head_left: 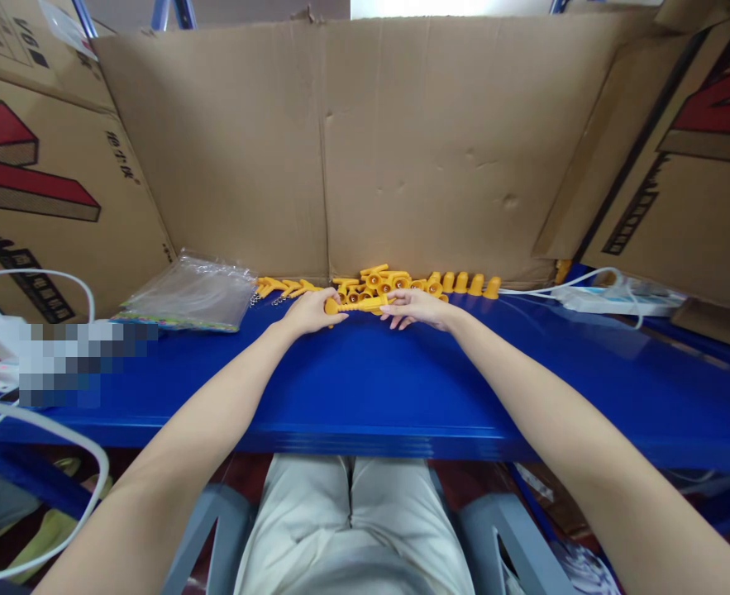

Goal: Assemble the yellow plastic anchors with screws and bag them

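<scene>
My left hand [310,311] is closed on a small yellow plastic piece with a rounded end [332,307]. My right hand [419,307] pinches a slim yellow plastic rod [368,305] between thumb and fingers, its other fingers loosely curled. Both pieces lie in one line between the hands, just above the blue tabletop; whether they are joined I cannot tell. Right behind the hands is a pile of yellow cup-shaped and stick-like parts [374,282]. Yellow pieces with small metal chains [278,287] lie left of it. Several yellow cups [462,283] stand in a row at the right.
A blue table [365,380] has cardboard walls [427,140] at its back and sides. Transparent plastic bags [191,289] lie at the left, near white chargers and cables [5,330]. A white power strip [613,301] with cords lies at the right.
</scene>
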Action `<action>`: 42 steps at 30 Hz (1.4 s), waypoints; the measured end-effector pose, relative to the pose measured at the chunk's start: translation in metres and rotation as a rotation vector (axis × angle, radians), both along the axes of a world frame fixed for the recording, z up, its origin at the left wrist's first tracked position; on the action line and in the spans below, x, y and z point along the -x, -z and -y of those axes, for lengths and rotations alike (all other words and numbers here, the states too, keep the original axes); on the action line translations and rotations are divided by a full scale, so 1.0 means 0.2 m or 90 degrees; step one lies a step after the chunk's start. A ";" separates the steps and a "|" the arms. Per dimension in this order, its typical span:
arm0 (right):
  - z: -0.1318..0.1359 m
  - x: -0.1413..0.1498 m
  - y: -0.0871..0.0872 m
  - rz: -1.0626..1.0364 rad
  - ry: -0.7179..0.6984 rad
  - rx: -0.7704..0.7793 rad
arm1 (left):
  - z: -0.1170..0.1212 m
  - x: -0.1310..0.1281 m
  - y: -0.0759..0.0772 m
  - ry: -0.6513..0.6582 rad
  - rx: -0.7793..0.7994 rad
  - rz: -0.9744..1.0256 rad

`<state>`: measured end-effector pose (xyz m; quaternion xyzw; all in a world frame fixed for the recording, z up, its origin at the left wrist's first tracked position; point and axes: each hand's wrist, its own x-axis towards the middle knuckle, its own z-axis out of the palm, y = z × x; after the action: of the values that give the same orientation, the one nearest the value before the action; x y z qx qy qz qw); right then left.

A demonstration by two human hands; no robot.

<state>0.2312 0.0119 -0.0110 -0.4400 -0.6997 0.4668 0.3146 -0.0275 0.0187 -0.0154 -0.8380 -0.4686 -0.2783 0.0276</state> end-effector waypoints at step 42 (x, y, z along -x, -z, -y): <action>0.02 0.06 -0.02 0.055 0.006 0.109 | 0.01 -0.01 0.00 0.000 0.013 0.000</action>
<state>0.2188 0.0074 -0.0073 -0.4882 -0.6681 0.5042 0.2472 -0.0254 0.0175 -0.0147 -0.8383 -0.4713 -0.2736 0.0194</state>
